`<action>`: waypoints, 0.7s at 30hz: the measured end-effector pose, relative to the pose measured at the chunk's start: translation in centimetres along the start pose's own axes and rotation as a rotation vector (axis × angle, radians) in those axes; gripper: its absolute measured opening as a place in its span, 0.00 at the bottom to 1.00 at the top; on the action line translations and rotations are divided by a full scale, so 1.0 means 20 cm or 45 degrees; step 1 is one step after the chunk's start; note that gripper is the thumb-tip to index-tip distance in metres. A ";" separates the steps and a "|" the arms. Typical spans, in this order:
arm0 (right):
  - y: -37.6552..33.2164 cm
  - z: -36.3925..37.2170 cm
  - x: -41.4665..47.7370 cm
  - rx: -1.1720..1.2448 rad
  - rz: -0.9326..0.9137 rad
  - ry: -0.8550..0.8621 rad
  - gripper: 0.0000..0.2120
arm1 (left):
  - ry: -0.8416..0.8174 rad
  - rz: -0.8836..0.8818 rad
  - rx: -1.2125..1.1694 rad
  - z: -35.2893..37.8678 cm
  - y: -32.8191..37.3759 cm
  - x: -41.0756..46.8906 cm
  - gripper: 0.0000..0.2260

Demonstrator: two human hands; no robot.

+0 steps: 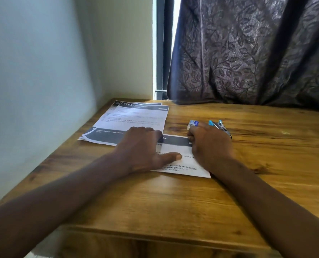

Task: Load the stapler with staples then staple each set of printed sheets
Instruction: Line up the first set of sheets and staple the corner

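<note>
A set of printed sheets (pixel 175 155) lies in the middle of the wooden table (pixel 173 202). My left hand (pixel 142 146) presses down on its left part, with the thumb stretched flat across the text. My right hand (pixel 209 144) sits on its right side, fingers curled around the far right corner of the sheets. Just behind my right hand lie a blue and metal stapler (pixel 221 126) and a small staple box (pixel 193 123), both partly hidden by the knuckles. Another stack of printed sheets (pixel 136 116) lies at the far left.
A pale wall runs along the table's left side. A dark patterned curtain (pixel 248 53) hangs behind the far edge, with a window strip beside it. Bare wood stretches to the right of the stapler and along the near edge.
</note>
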State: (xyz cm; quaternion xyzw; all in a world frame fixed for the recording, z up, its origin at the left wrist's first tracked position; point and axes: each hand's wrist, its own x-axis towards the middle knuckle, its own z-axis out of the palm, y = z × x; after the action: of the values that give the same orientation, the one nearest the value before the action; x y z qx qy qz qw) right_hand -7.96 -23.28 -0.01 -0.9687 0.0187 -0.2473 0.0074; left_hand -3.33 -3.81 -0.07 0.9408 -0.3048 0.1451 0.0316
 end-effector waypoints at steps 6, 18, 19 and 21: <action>-0.01 -0.01 -0.01 -0.023 0.041 -0.005 0.09 | -0.008 -0.038 -0.026 0.01 0.08 -0.03 0.42; -0.02 0.00 -0.02 0.085 0.125 -0.013 0.07 | -0.137 -0.100 -0.194 0.02 0.12 -0.05 0.53; -0.02 0.00 -0.02 0.087 0.130 -0.016 0.07 | -0.143 -0.081 -0.228 0.01 0.12 -0.06 0.52; -0.01 0.00 -0.02 0.079 0.133 -0.022 0.08 | -0.173 -0.042 -0.322 0.01 0.12 -0.06 0.48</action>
State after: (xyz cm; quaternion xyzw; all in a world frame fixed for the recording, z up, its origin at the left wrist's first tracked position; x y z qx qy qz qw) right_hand -8.38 -23.00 -0.16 -0.9678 0.0615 -0.2388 0.0505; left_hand -5.61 -5.00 -0.69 0.9418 -0.3067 0.0411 0.1316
